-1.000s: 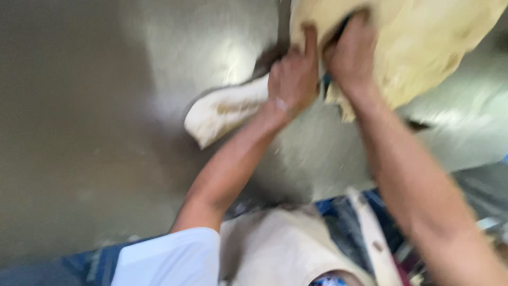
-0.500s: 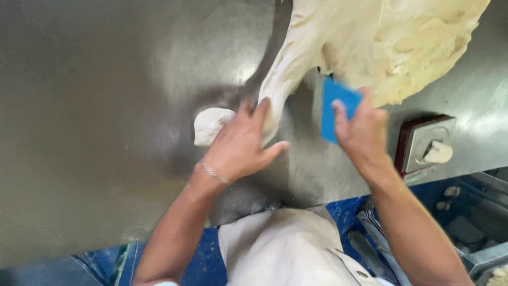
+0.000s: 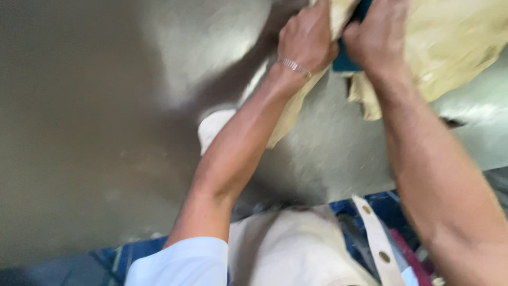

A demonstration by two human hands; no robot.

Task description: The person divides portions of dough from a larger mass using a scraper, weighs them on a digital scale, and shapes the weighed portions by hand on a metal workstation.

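Here, both hands on dough.

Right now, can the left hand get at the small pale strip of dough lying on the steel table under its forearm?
Probably yes. The left hand grips the big yellowish dough mass farther off; the pale strip lies nearer, uncovered on the steel table, only the forearm above it.

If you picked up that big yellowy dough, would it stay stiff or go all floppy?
Probably floppy: the dough hangs in ragged flaps at its edge and a strip stretches under the left hand. It looks soft and maybe sticky, since the right hand works a blue scraper against it. It seems heavy for one hand.
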